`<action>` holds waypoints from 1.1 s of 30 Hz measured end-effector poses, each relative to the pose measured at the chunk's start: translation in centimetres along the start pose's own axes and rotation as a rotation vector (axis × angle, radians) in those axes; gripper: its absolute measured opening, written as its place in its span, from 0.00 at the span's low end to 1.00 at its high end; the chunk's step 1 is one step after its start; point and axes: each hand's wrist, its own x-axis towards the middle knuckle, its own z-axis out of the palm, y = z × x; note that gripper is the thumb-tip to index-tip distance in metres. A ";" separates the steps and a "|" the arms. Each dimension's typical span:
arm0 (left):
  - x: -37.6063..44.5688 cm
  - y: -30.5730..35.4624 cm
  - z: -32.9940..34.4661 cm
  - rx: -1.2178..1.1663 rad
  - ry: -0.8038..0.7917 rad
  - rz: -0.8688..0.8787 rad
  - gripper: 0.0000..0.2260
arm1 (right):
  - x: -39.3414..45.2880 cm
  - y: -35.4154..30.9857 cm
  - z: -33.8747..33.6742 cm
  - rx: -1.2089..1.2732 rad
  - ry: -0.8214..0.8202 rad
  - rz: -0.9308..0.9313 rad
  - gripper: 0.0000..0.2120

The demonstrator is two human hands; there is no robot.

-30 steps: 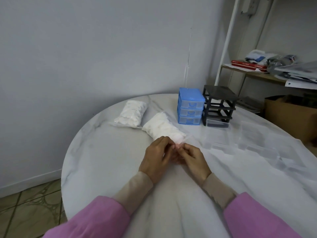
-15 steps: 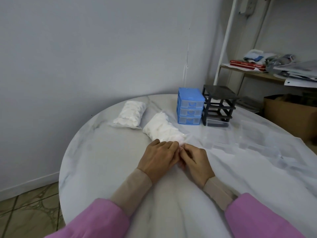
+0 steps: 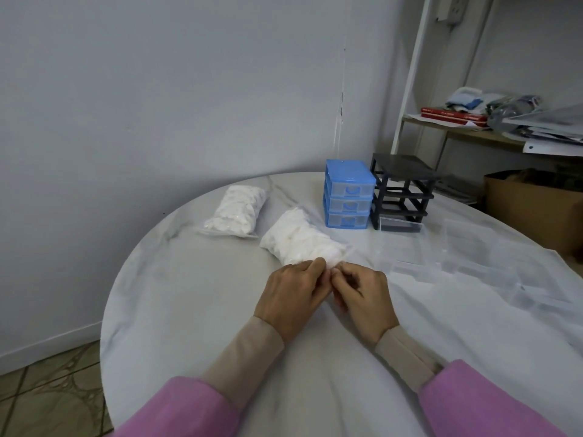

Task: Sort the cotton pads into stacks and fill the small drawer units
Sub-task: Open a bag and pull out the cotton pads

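Note:
A clear bag of white cotton pads [image 3: 299, 240] lies on the round marble table [image 3: 176, 298]. My left hand [image 3: 291, 296] and my right hand [image 3: 362, 294] meet at the bag's near end, and both pinch its plastic edge. A second bag of cotton pads [image 3: 236, 210] lies further back on the left. Behind them stand a blue three-drawer unit [image 3: 347, 193] with its drawers in place and a black drawer frame [image 3: 402, 190] with empty slots.
Several clear plastic drawers [image 3: 473, 250] lie loose on the table to the right. One clear drawer [image 3: 399, 224] leans at the foot of the black frame. A shelf with books and papers [image 3: 473, 121] and a cardboard box [image 3: 536, 206] stand beyond the table.
Both hands have stayed at the bag's near end; the fingers have shifted slightly on the plastic edge. The bags and drawer units have not moved.

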 end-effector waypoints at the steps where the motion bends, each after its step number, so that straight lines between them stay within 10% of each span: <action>1: 0.0 0.0 0.0 -0.036 0.003 -0.021 0.11 | 0.0 0.0 0.0 -0.002 0.003 0.003 0.16; 25: 1.3 -1.9 -2.5 -0.042 0.261 -0.187 0.12 | 0.5 0.4 -1.0 -0.140 0.019 0.245 0.17; 33: 1.2 -1.4 -2.4 -0.255 -0.041 -0.125 0.21 | 1.3 -0.4 -1.3 0.500 0.070 0.408 0.12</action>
